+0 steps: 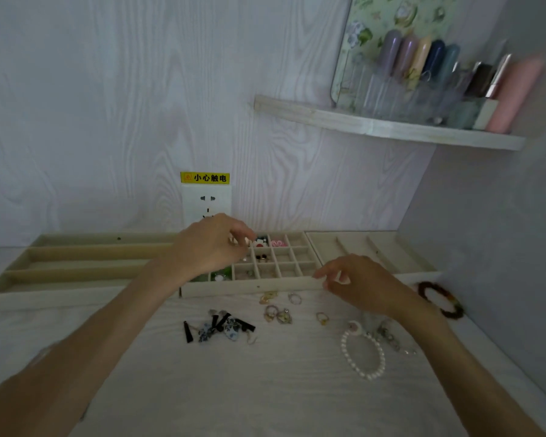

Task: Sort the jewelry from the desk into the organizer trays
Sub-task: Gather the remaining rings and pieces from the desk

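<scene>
Dim desk [202,389]: left hand [212,244] curls over grid tray [249,287], contents hidden; right hand [360,285] pinches tray's edge.

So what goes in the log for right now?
left hand: over grid tray | right hand: at tray's front edge | rings, pearl bracelet: on desk

A pale wood-grain wall [114,99] fills the upper left of the frame, with a white socket [206,201] under a yellow warning sticker [205,177]. At upper right a curved shelf [388,129] juts from the corner. The light is dim and bluish over the white counter [234,389].
</scene>
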A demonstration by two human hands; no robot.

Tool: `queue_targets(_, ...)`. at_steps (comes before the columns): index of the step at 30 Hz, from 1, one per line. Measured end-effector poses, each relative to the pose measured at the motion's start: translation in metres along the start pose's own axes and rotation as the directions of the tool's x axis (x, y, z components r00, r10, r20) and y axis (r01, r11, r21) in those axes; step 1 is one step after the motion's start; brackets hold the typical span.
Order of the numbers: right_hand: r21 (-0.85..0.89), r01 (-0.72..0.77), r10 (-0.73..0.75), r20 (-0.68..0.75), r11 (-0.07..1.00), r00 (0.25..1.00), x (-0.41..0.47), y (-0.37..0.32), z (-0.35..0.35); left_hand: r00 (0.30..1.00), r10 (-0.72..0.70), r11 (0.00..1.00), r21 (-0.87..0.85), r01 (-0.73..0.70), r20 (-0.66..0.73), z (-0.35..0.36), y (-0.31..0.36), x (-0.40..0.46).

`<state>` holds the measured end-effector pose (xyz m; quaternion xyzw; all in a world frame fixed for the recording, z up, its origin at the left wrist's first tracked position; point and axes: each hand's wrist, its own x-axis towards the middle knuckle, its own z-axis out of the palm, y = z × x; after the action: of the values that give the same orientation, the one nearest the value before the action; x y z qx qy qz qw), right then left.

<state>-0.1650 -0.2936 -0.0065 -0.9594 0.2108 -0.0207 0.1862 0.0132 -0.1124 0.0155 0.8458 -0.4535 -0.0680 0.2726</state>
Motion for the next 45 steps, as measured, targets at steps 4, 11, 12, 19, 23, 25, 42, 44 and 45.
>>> queue_targets(4,0.045,0.034,-0.030,-0.076,0.998,0.997,-0.015,0.004,0.014,0.997,0.077,0.997,-0.010,-0.077,0.022,0.016,0.012,-0.019)
queue_targets(11,-0.138,0.043,-0.061,-0.132,0.990,0.989,-0.039,-0.004,0.027,0.956,0.105,0.979,0.142,-0.148,0.274,0.047,0.021,-0.036)
queue_targets(12,-0.163,0.051,-0.074,-0.139,0.985,0.988,-0.041,-0.005,0.027,0.952,0.107,0.973,0.168,-0.160,0.287,0.048,0.021,-0.037)
queue_targets(19,-0.350,0.033,-0.098,-0.170,0.936,0.981,-0.050,0.000,0.027,0.949,0.090,0.967,0.202,-0.156,0.302,0.043,0.004,-0.044)
queue_targets(23,-0.231,0.090,-0.142,-0.219,0.969,0.965,-0.042,-0.016,0.033,0.957,0.061,0.977,0.180,-0.115,0.282,0.033,-0.004,-0.048)
queue_targets(25,-0.194,0.120,-0.168,-0.252,0.974,0.953,-0.036,-0.030,0.042,0.965,0.060,0.978,0.179,-0.109,0.257,0.031,-0.005,-0.049)
queue_targets(42,0.623,-0.164,0.069,0.174,0.765,0.982,-0.030,-0.040,0.020,0.946,0.144,0.905,-0.425,-0.006,0.291,0.037,0.022,-0.050)
queue_targets(44,0.685,-0.179,0.066,0.187,0.706,0.980,-0.028,-0.037,0.024,0.938,0.135,0.897,-0.442,0.022,0.319,0.036,0.023,-0.050)
queue_targets(45,0.711,-0.188,0.074,0.188,0.678,0.979,-0.027,-0.037,0.026,0.936,0.128,0.894,-0.448,0.035,0.328,0.035,0.022,-0.050)
